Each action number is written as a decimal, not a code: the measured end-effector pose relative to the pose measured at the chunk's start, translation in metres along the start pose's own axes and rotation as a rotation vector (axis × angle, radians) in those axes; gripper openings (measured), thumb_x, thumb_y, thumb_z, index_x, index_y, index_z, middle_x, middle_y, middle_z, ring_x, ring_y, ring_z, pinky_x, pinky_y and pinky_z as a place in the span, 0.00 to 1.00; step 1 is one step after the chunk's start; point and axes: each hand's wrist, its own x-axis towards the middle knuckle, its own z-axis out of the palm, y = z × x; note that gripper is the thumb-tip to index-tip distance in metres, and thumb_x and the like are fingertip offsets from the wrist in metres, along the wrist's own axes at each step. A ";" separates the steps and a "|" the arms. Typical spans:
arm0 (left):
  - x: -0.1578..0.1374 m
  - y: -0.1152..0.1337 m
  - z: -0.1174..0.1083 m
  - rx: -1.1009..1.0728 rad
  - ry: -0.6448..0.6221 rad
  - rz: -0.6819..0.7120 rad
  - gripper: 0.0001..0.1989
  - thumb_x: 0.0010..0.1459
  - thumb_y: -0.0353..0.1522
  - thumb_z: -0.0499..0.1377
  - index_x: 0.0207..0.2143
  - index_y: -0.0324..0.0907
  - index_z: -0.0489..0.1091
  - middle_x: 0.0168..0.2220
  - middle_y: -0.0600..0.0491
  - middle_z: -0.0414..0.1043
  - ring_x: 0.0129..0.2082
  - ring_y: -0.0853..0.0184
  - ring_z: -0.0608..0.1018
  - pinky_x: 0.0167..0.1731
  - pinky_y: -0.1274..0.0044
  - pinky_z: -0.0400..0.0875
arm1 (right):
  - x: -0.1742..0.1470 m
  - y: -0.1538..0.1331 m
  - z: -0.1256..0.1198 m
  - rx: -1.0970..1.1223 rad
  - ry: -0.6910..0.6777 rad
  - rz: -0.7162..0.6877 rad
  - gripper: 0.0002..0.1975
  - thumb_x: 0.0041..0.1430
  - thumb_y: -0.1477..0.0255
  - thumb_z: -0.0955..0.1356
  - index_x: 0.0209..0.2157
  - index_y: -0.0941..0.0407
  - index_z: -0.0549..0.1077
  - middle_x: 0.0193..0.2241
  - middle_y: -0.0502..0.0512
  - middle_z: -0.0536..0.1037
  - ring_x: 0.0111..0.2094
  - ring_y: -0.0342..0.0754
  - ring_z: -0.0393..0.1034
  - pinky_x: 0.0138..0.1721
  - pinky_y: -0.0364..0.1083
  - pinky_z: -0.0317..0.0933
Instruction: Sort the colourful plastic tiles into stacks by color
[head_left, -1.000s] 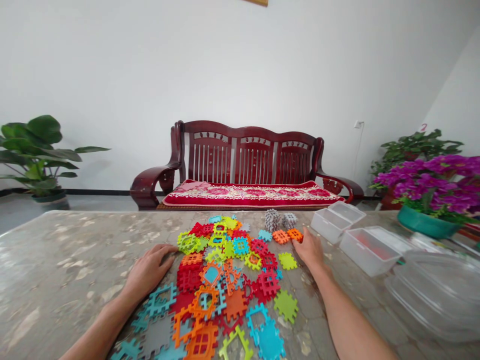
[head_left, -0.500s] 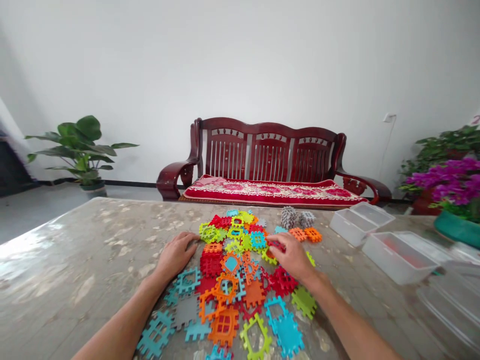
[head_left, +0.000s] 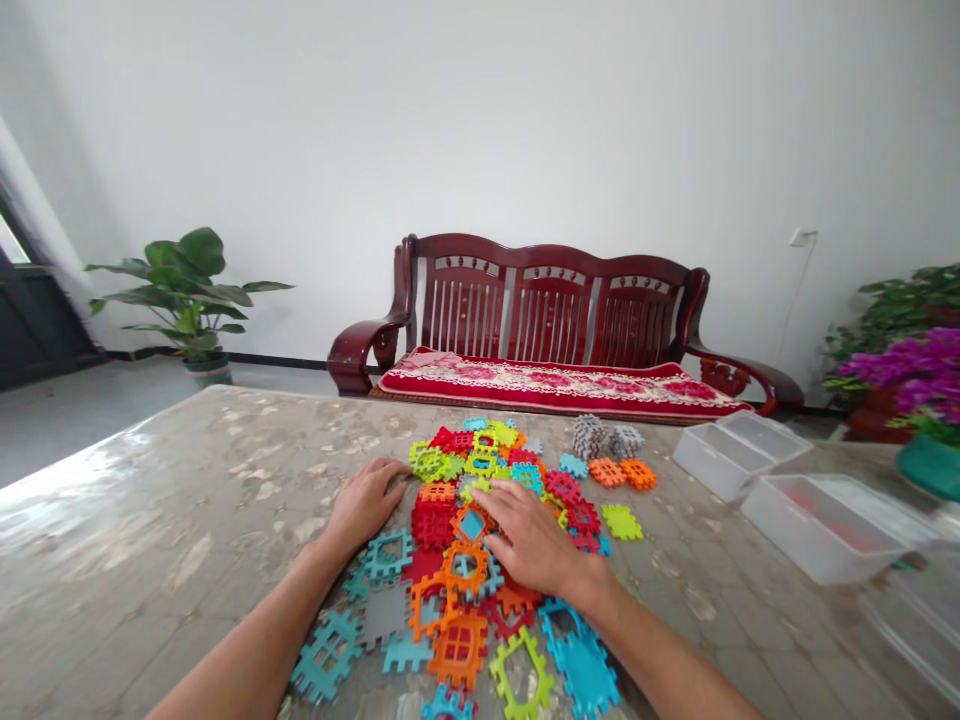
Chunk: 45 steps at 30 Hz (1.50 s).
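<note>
A pile of notched plastic building tiles in several colours lies on the table before me. My left hand (head_left: 369, 505) rests at the pile's left edge, fingers stretched out flat, fingertips close to a lime-green tile (head_left: 429, 462). Over the middle of the pile is my right hand (head_left: 529, 532), thumb and fingers apart, holding nothing that I can see. Its fingertips are nearest an orange-framed tile with a blue centre (head_left: 472, 525); contact cannot be made out. Below that sits an orange window tile (head_left: 458, 648), beside a grey tile (head_left: 385, 612). My right hand hides some tiles beneath it.
Grey stacked tiles (head_left: 589, 437) and orange tiles (head_left: 638, 474) stand right of the pile. Further right are clear plastic boxes (head_left: 821, 530), one holding something reddish. A flower pot (head_left: 930, 465) stands at the right end; a wooden bench (head_left: 551, 320) is behind the table (head_left: 225, 480).
My right hand has moved left and nearer, from the pile's right side to its middle. A lime tile now shows separately on the right. My left hand stays in place; the view has shifted slightly.
</note>
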 end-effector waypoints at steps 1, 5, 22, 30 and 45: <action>0.000 0.000 0.000 -0.001 0.003 -0.003 0.17 0.59 0.34 0.51 0.46 0.49 0.76 0.50 0.52 0.75 0.51 0.61 0.76 0.52 0.71 0.68 | 0.000 0.001 0.001 -0.002 0.004 0.001 0.32 0.59 0.74 0.67 0.65 0.52 0.60 0.61 0.56 0.69 0.62 0.54 0.58 0.63 0.56 0.55; 0.000 0.001 0.000 0.002 0.005 -0.004 0.17 0.59 0.34 0.51 0.46 0.49 0.76 0.50 0.53 0.75 0.51 0.61 0.76 0.52 0.71 0.68 | 0.000 0.003 0.003 -0.024 0.031 -0.014 0.33 0.58 0.77 0.66 0.65 0.54 0.59 0.61 0.57 0.67 0.62 0.52 0.56 0.64 0.54 0.53; 0.000 0.001 -0.001 0.008 -0.011 -0.010 0.17 0.59 0.35 0.50 0.46 0.50 0.76 0.51 0.52 0.75 0.52 0.60 0.75 0.51 0.70 0.68 | -0.001 0.001 0.000 -0.099 0.151 -0.047 0.21 0.54 0.80 0.71 0.50 0.50 0.74 0.42 0.53 0.77 0.45 0.53 0.67 0.47 0.51 0.63; 0.004 -0.011 0.008 -0.007 0.000 0.028 0.18 0.59 0.36 0.50 0.47 0.49 0.75 0.51 0.52 0.75 0.52 0.60 0.76 0.53 0.70 0.67 | -0.009 0.028 -0.016 0.191 0.395 0.167 0.13 0.56 0.82 0.67 0.36 0.52 0.79 0.35 0.51 0.79 0.39 0.47 0.74 0.43 0.45 0.66; 0.004 -0.012 0.008 -0.011 0.029 0.047 0.18 0.58 0.37 0.51 0.46 0.49 0.76 0.50 0.53 0.76 0.51 0.61 0.77 0.54 0.71 0.67 | -0.042 0.118 -0.024 0.281 0.370 0.519 0.28 0.38 0.82 0.63 0.44 0.56 0.80 0.50 0.59 0.78 0.54 0.53 0.71 0.56 0.54 0.64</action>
